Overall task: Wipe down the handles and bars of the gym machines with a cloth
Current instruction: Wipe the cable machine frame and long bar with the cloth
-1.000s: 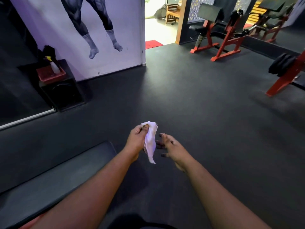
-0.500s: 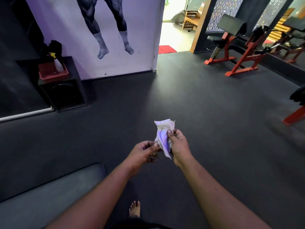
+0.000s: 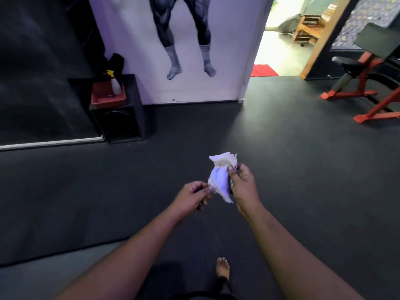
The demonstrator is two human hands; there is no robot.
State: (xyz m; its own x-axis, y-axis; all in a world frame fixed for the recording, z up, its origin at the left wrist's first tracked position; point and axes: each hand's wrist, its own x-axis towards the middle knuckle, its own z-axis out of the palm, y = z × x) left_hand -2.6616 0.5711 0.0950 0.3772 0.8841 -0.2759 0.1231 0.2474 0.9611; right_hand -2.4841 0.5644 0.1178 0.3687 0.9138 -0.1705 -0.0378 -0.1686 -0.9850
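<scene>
A crumpled white cloth [image 3: 220, 174] hangs in front of me above the dark floor. My right hand [image 3: 242, 185] grips its upper part, thumb pressed on the fabric. Just to the left, my left hand [image 3: 192, 197] pinches the cloth's lower left edge with its fingertips. A red-framed gym machine [image 3: 365, 83] with a black pad stands at the far right, well away from both hands. No handle or bar is within reach of the cloth.
A black box [image 3: 121, 120] by the left wall carries a red tray [image 3: 108, 98] with a white spray bottle [image 3: 115, 84]. A purple wall poster [image 3: 184, 44] is ahead, a bright doorway [image 3: 279, 53] beyond. My bare foot [image 3: 223, 269] is on the floor; a grey bench pad [image 3: 43, 271] lies lower left.
The cloth passed from my left hand into my right hand. The view has swung left, so the red machines slid toward the right edge.
</scene>
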